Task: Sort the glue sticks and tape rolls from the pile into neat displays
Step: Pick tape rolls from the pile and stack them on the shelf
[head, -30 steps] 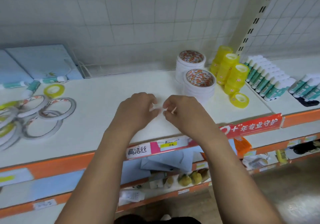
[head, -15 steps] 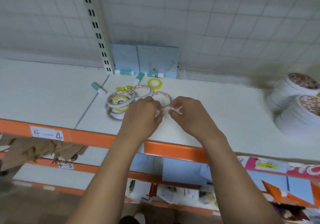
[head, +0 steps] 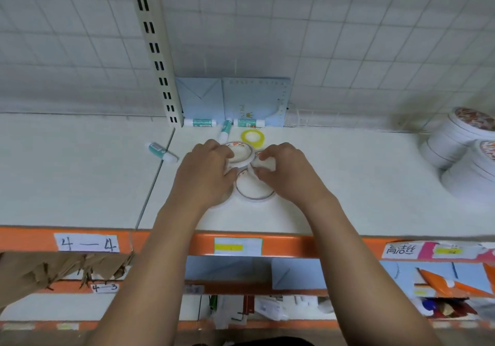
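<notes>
**Both hands on the tape rolls**

Your left hand [head: 206,177] is curled over the far roll [head: 239,154], with the fingers on its rim and the thumb at its near edge. Your right hand [head: 288,175] grips the right roll [head: 265,162] the same way and hides part of it. The near roll [head: 254,187] lies flat between the two hands, just beside the other two rolls, and neither hand holds it. All three rest on the white shelf [head: 348,185].

Just behind them a yellow roll [head: 253,137] lies flat, apart from both hands. Four glue sticks lie on their sides:
- The back-left stick [head: 199,122] and back-right stick [head: 249,123] lie along the wall.
- The slanted stick [head: 225,131] lies between them.
- The left stick [head: 162,153] lies alone near the shelf seam.

Blue envelopes [head: 230,99] lean on the wall behind the sticks, beside the slotted post [head: 158,51]. White tape stacks [head: 460,142] stand at the far right, blurred. The orange rail [head: 294,244] carries a "4—4" label [head: 87,242].
</notes>
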Demonstrator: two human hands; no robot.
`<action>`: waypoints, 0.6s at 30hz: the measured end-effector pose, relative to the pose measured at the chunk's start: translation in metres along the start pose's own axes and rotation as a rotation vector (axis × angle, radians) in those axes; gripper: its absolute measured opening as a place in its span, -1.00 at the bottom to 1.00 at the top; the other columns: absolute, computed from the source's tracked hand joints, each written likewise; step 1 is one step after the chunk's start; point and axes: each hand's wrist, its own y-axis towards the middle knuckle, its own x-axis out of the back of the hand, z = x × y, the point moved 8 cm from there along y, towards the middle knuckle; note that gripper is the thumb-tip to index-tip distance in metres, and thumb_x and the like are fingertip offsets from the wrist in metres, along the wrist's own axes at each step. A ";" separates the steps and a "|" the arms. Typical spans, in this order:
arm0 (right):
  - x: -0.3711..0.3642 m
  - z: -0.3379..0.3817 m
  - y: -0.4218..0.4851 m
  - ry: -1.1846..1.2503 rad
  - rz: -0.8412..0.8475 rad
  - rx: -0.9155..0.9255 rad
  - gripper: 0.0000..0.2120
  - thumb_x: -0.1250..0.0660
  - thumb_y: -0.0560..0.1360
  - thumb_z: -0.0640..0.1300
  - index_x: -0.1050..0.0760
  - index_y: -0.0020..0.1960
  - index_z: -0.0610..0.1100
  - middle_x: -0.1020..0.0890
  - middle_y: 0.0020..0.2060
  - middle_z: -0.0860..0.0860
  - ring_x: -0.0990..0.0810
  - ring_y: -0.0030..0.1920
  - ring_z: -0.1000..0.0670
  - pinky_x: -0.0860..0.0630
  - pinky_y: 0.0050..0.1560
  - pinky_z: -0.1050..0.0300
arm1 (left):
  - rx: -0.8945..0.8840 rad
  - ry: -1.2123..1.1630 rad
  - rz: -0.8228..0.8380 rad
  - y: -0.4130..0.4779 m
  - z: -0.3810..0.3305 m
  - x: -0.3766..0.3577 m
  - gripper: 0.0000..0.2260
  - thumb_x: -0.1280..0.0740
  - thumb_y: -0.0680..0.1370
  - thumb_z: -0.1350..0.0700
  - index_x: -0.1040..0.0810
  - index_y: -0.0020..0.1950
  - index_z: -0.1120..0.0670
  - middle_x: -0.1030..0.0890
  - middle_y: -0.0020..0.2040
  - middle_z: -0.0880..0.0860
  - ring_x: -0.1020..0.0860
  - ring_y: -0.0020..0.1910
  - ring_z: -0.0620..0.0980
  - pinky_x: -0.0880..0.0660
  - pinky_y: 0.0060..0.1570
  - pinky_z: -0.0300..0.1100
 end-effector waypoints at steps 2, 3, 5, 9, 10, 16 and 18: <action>-0.003 0.001 0.005 -0.036 0.011 -0.023 -0.62 -0.38 0.48 0.02 -0.52 0.27 -0.06 -0.49 0.21 -0.12 -0.44 0.23 -0.20 -0.44 0.23 -0.06 | -0.017 0.007 0.018 0.007 0.004 -0.001 -0.65 -0.37 0.52 -0.05 -0.54 0.26 0.06 -0.51 0.18 0.06 -0.45 0.17 0.11 -0.42 0.13 0.01; -0.004 0.002 0.008 -0.056 0.018 -0.031 -0.58 -0.39 0.48 0.05 -0.51 0.29 -0.06 -0.49 0.21 -0.13 -0.43 0.23 -0.21 -0.42 0.24 -0.07 | -0.030 0.005 0.033 0.012 0.003 -0.002 -0.63 -0.37 0.53 -0.06 -0.53 0.28 0.06 -0.50 0.20 0.05 -0.45 0.18 0.10 -0.41 0.15 0.00; -0.010 0.001 0.013 -0.095 0.052 -0.047 -0.51 -0.39 0.46 0.11 -0.46 0.32 -0.06 -0.48 0.20 -0.14 -0.42 0.23 -0.22 -0.40 0.26 -0.09 | -0.045 -0.008 0.074 0.020 0.000 -0.007 -0.59 -0.36 0.53 -0.09 -0.50 0.33 0.04 -0.48 0.25 0.04 -0.43 0.22 0.09 -0.39 0.19 0.00; -0.020 -0.005 0.019 -0.133 0.142 -0.090 -0.43 -0.39 0.45 0.16 -0.38 0.35 -0.08 -0.46 0.22 -0.13 -0.38 0.25 -0.22 -0.40 0.25 -0.09 | -0.039 -0.007 0.177 0.033 0.002 -0.019 -0.49 -0.38 0.49 -0.10 -0.41 0.41 0.00 -0.44 0.32 0.05 -0.39 0.29 0.10 -0.37 0.24 0.03; -0.020 -0.008 0.019 -0.138 0.146 -0.093 -0.42 -0.40 0.44 0.17 -0.38 0.35 -0.08 -0.45 0.21 -0.13 -0.38 0.25 -0.21 -0.40 0.25 -0.08 | -0.041 -0.002 0.195 0.036 0.003 -0.022 -0.48 -0.38 0.48 -0.11 -0.41 0.41 -0.01 -0.45 0.32 0.05 -0.39 0.30 0.10 -0.37 0.25 0.04; -0.007 -0.022 0.016 -0.181 0.127 -0.123 -0.21 -0.45 0.33 0.28 -0.28 0.44 0.01 -0.43 0.24 -0.11 -0.33 0.29 -0.19 -0.37 0.24 -0.04 | -0.042 0.009 0.302 0.049 0.002 -0.034 -0.40 -0.39 0.41 -0.25 -0.41 0.41 -0.09 -0.48 0.34 0.01 -0.39 0.33 0.08 -0.38 0.25 0.02; -0.005 -0.025 0.015 -0.217 0.129 -0.129 -0.22 -0.44 0.33 0.30 -0.29 0.43 0.01 -0.45 0.24 -0.10 -0.32 0.29 -0.19 -0.33 0.20 -0.01 | -0.037 -0.015 0.313 0.050 0.001 -0.039 -0.40 -0.40 0.41 -0.25 -0.42 0.40 -0.08 -0.48 0.35 0.00 -0.38 0.35 0.07 -0.40 0.24 0.01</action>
